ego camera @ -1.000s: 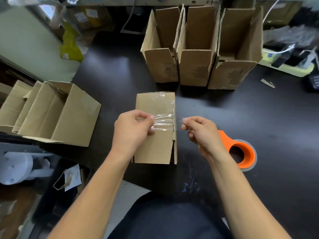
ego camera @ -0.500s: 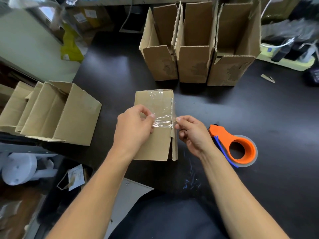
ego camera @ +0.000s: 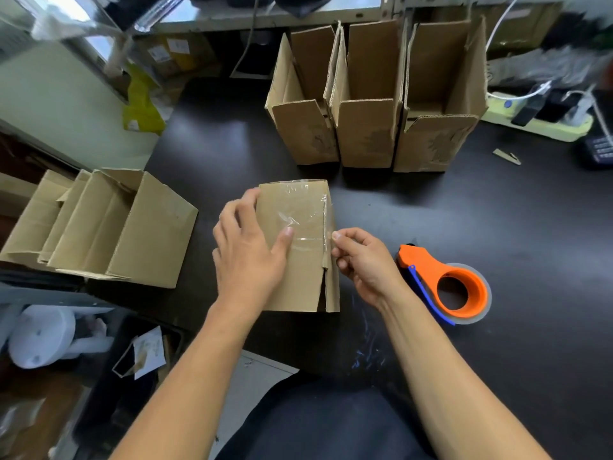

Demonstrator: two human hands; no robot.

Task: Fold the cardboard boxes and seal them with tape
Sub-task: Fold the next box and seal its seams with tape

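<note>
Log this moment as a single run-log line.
step: taping | left hand pressing box | right hand pinching tape strip at box edge | dispenser on table

The left hand (ego camera: pixel 247 257) covers the left part of the box (ego camera: pixel 300 280) top. The clear tape (ego camera: pixel 298 224) edges are hard to trace on the cardboard. The box hides the right hand (ego camera: pixel 361 260) fingertips. The frame top crops the shelf (ego camera: pixel 265 14). The right-edge items (ego camera: pixel 597 147) are blurred.
</note>
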